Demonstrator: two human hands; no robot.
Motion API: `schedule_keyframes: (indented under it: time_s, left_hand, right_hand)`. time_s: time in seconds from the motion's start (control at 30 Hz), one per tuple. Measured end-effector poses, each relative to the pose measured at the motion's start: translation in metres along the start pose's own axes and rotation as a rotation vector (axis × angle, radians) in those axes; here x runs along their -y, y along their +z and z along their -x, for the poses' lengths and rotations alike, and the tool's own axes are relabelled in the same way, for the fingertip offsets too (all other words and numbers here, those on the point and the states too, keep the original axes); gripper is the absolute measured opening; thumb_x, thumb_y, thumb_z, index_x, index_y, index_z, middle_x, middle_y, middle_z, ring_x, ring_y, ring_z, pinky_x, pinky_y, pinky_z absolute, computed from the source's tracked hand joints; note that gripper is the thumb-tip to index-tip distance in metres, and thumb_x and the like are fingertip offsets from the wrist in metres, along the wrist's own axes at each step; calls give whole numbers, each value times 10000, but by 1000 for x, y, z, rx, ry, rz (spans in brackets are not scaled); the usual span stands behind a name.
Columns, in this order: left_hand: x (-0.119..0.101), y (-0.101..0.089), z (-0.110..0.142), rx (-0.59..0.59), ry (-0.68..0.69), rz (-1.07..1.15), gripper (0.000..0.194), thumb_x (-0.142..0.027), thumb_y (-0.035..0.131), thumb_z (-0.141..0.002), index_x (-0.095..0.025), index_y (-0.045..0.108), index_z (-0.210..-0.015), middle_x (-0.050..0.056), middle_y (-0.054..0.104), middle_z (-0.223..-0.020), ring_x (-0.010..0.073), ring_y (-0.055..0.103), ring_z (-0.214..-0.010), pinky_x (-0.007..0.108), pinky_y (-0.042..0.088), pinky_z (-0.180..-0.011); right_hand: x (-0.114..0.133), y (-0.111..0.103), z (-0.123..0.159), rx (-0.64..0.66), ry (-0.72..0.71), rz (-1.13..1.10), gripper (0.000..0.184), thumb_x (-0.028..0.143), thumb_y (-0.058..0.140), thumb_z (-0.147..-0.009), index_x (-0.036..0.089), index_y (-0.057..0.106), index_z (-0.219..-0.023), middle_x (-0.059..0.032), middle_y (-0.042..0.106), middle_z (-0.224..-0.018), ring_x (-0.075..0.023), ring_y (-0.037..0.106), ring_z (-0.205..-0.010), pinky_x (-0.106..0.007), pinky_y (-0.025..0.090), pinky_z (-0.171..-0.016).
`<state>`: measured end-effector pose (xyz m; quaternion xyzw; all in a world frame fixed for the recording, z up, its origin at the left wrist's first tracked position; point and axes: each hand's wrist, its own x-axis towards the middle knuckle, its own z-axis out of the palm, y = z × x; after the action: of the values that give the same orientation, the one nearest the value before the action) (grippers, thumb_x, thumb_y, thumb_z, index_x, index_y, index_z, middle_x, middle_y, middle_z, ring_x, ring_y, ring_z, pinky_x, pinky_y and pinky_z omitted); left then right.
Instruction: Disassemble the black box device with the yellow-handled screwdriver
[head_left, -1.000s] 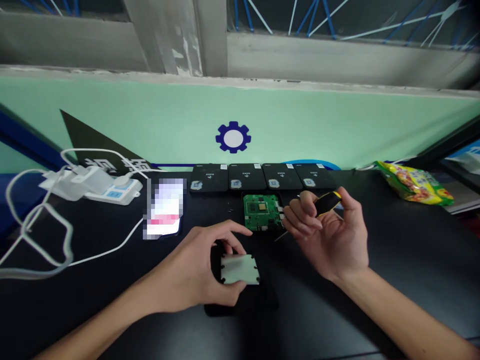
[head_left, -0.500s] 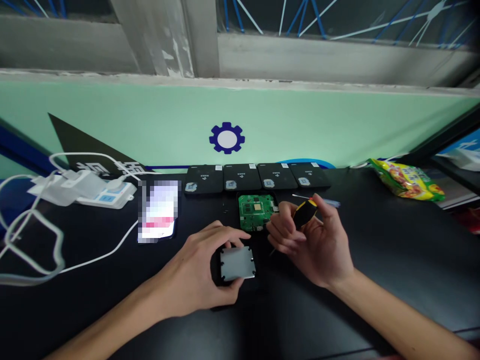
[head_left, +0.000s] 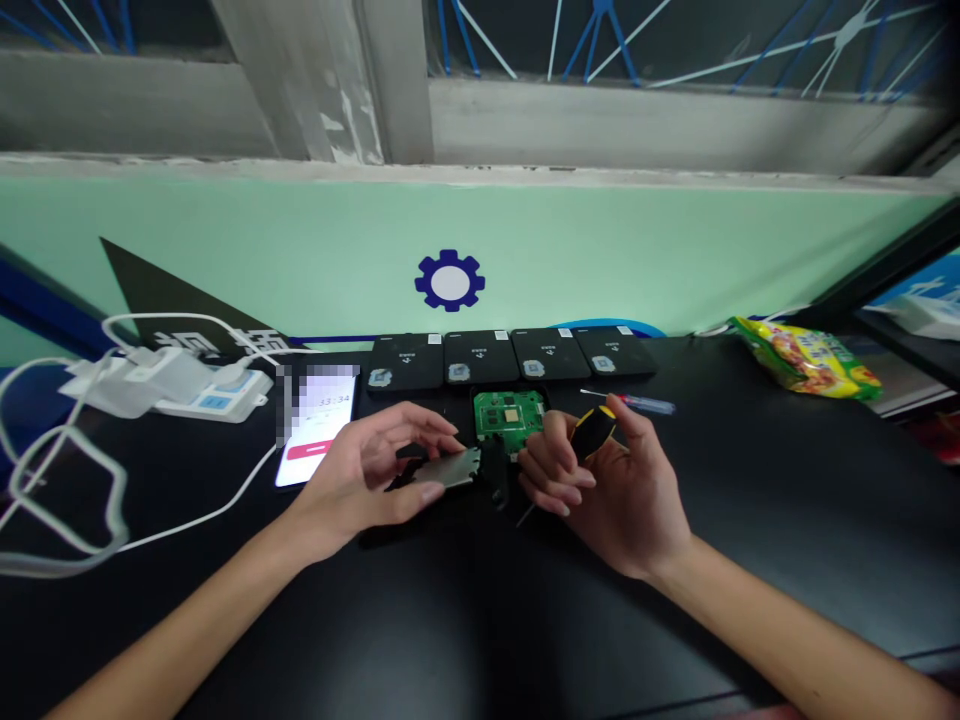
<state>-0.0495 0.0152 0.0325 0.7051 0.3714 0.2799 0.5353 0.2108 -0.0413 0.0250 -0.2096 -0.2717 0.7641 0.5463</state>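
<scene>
My left hand [head_left: 375, 470] grips a black plastic cover [head_left: 493, 475] with a silver metal plate [head_left: 448, 468] on it, tilted above the table. Fingers and thumb close on its left part. In my right hand [head_left: 607, 480] is a screwdriver [head_left: 594, 432] with a black and yellow handle, its thin shaft pointing down to the left below my fingers. Between the hands and just beyond them lies a green circuit board [head_left: 510, 415] in a black case. The cover's right end and my right fingertips hide its near edge.
Several flat black boxes [head_left: 480, 357] stand in a row along the wall. A second screwdriver [head_left: 649, 404] with a clear handle lies at right, and a snack bag [head_left: 806, 358] farther right. At left are a lit phone [head_left: 319, 420] and a white power strip [head_left: 217, 393] with cables.
My left hand has moved left and slightly up, tilting the cover with its metal plate. The right hand still holds the screwdriver, slightly farther left in view. The camera view has shifted a little.
</scene>
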Motion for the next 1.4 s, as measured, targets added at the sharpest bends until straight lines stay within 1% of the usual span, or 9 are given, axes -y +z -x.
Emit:
schedule_keyframes:
  time_s: [0.3, 0.47, 0.57, 0.7, 0.87, 0.97, 1.07, 1.23, 1.4]
  left_hand:
    - [-5, 12, 6, 68, 103, -97, 360, -217, 804, -787, -187, 738, -1140, 102, 787, -1134, 256, 737, -1045, 386, 612, -905]
    - [-6, 33, 13, 142, 292, -174, 301, -127, 799, -720, -215, 719, -996, 64, 783, -1104, 231, 732, -980, 368, 570, -881]
    - [1, 45, 16, 124, 367, -277, 323, -125, 825, -702, -231, 682, -971, 37, 777, -1100, 227, 707, -962, 417, 513, -964]
    - [10, 55, 21, 133, 312, -374, 355, -155, 813, -783, -249, 644, -1081, 37, 748, -1149, 243, 672, -1033, 447, 503, -1002]
    - [14, 59, 23, 86, 150, -378, 674, -231, 849, -894, -316, 533, -1483, 38, 714, -1247, 243, 655, -1123, 439, 537, -1007]
    - [17, 58, 20, 45, 205, -345, 404, -282, 770, -1023, -323, 650, -1407, 25, 743, -1214, 226, 664, -1132, 411, 526, -1013]
    - [22, 59, 16, 9, 294, -328, 179, -254, 766, -1036, -291, 774, -1210, 11, 782, -1106, 209, 687, -1057, 387, 509, -979]
    - [23, 61, 14, 8, 311, -350, 134, -268, 806, -1003, -277, 799, -1136, 9, 798, -1051, 213, 704, -1002, 394, 501, -953]
    - [19, 60, 15, -10, 337, -390, 130, -226, 683, -1070, -259, 777, -1154, 10, 785, -1049, 194, 690, -994, 372, 510, -954]
  right_hand:
    - [4, 1, 1, -23, -71, 68, 613, 697, 503, -1035, 205, 588, -679, 52, 231, -605, -159, 226, -567, -318, 273, -579]
    - [18, 0, 1, -92, -207, 68, 507, 587, 563, -1032, 215, 560, -687, 47, 238, -618, -161, 226, -572, -308, 300, -570]
    - [22, -1, 0, -125, -221, 23, 492, 587, 586, -1028, 226, 522, -699, 44, 245, -641, -167, 232, -584, -304, 329, -565]
    - [21, 1, -1, -144, -154, -91, 504, 610, 605, -1012, 232, 465, -709, 45, 236, -672, -169, 234, -610, -292, 376, -587]
    - [14, 5, 1, -126, -97, -150, 495, 578, 614, -1007, 229, 444, -700, 49, 236, -662, -163, 204, -606, -285, 370, -586]
    - [10, 6, 2, -120, -64, -172, 536, 634, 599, -1014, 233, 444, -694, 46, 236, -660, -167, 202, -605, -296, 376, -584]
    - [6, 6, 3, -116, -39, -180, 566, 683, 578, -1017, 234, 455, -695, 44, 232, -663, -171, 208, -610, -304, 389, -584]
    - [6, 5, 3, -121, -45, -164, 562, 678, 579, -1018, 234, 465, -695, 48, 227, -662, -167, 201, -602, -302, 384, -575]
    - [10, 2, 2, -77, -32, -151, 497, 580, 599, -1025, 210, 510, -705, 63, 224, -630, -143, 172, -575, -279, 318, -562]
